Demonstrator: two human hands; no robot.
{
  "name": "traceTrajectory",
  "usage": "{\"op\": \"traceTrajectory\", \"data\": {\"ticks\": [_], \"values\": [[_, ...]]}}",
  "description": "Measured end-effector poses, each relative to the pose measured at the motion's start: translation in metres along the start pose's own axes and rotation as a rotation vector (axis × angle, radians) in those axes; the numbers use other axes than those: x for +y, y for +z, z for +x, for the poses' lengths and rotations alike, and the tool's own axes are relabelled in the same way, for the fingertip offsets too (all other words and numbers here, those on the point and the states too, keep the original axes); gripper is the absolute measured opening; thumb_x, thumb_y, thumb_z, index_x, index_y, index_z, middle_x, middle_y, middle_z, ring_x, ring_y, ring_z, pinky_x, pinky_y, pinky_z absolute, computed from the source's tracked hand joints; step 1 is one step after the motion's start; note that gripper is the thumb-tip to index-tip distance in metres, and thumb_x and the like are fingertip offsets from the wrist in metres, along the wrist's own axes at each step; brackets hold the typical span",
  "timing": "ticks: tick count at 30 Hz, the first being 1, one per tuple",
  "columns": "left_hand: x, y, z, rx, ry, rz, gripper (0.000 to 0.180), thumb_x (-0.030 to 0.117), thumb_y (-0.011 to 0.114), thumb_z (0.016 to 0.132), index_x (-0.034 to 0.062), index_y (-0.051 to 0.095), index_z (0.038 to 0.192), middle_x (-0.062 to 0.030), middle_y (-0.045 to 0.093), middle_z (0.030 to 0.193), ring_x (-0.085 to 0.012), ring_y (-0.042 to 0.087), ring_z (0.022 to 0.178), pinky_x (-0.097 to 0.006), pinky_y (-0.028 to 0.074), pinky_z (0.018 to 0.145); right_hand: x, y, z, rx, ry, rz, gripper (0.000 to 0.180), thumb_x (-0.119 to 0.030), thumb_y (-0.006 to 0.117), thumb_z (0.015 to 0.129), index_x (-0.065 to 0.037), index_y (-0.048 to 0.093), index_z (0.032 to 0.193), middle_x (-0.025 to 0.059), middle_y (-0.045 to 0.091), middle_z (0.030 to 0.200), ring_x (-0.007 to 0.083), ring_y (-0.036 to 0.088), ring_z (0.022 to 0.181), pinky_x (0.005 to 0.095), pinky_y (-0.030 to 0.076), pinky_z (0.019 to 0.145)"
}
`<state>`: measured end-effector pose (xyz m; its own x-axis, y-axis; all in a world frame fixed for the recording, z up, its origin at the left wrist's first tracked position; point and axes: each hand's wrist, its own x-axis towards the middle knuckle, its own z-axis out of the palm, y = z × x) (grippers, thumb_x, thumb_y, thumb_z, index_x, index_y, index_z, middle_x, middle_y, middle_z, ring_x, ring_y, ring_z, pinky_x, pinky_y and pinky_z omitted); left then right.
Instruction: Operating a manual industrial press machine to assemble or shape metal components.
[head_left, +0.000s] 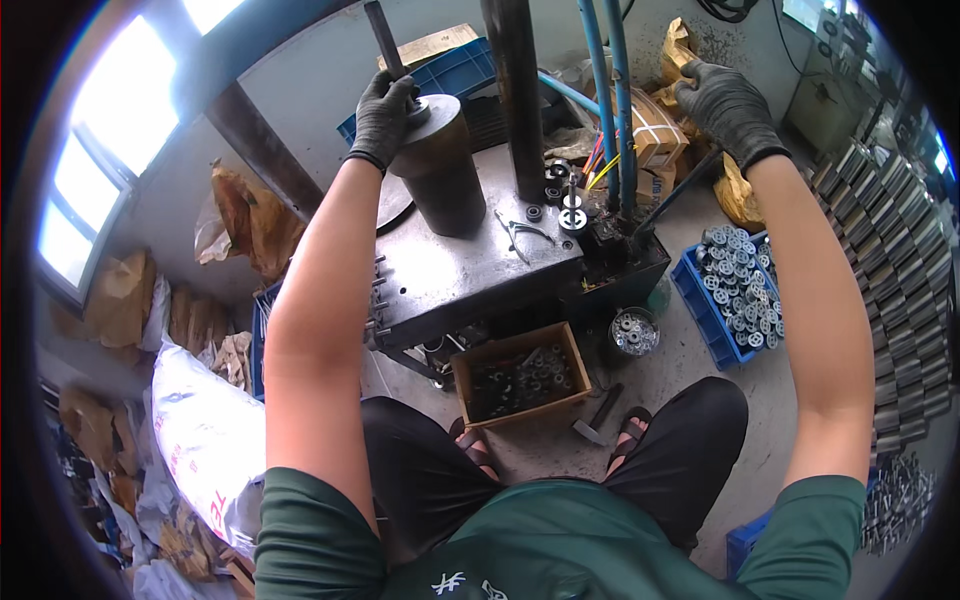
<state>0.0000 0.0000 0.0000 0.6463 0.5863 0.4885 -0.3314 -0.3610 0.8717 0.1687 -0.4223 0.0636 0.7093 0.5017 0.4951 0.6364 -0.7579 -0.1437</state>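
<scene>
From here I can't see what my left hand (383, 115) pinches on top of the dark cylinder (440, 165): glove covers it, and the thin rod (384, 38) above runs out of frame at 12 o'clock. My right hand (727, 105) closes over the top of a lever (672, 195), grip end hidden under the glove, and the vertical column (517, 95) plus blue hoses (605, 100) are cut off at the top edge. Parts in the cardboard box (520, 378) and small round tin (634, 333) are too small and dark to identify, and stacked metal pieces (895, 290) at 3 o'clock smear into the fisheye rim.
</scene>
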Motion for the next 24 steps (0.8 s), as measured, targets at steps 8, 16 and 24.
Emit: {"op": "traceTrajectory", "data": {"ticks": [8,16,24], "values": [[0.038,0.058,-0.111,0.074,0.365,-0.019,0.032,0.011,0.07,0.096,0.0027,0.06,0.124,-0.0019,0.065,0.092,-0.0093,0.06,0.081,-0.025,0.05,0.072,0.009,-0.006,-0.013,0.037,0.016,-0.136,0.038,-0.04,0.057,0.094,-0.012,0.072,0.115,0.0195,0.073,0.111,0.0363,0.07,0.102,0.048,0.055,0.093],[-0.002,0.079,-0.304,-0.003,-0.519,-0.55,0.058,0.062,0.055,0.099,0.0053,0.06,0.107,-0.003,0.055,0.064,-0.0175,0.06,0.056,-0.035,0.054,0.052,-0.002,-0.021,-0.07,0.13,-0.09,-0.047,0.027,-0.03,0.062,0.096,-0.009,0.072,0.111,0.0174,0.074,0.099,0.0338,0.072,0.095,0.0428,0.057,0.084],[-0.048,0.071,-0.307,0.089,-1.203,-0.824,0.032,0.036,0.044,0.102,0.0128,0.057,0.085,0.0027,0.052,0.06,-0.0155,0.05,0.049,-0.036,0.052,0.053,0.005,-0.042,-0.192,-0.066,-0.443,0.026,0.021,-0.018,0.067,0.09,-0.004,0.069,0.106,0.0192,0.071,0.091,0.0343,0.07,0.082,0.042,0.058,0.078]]}}
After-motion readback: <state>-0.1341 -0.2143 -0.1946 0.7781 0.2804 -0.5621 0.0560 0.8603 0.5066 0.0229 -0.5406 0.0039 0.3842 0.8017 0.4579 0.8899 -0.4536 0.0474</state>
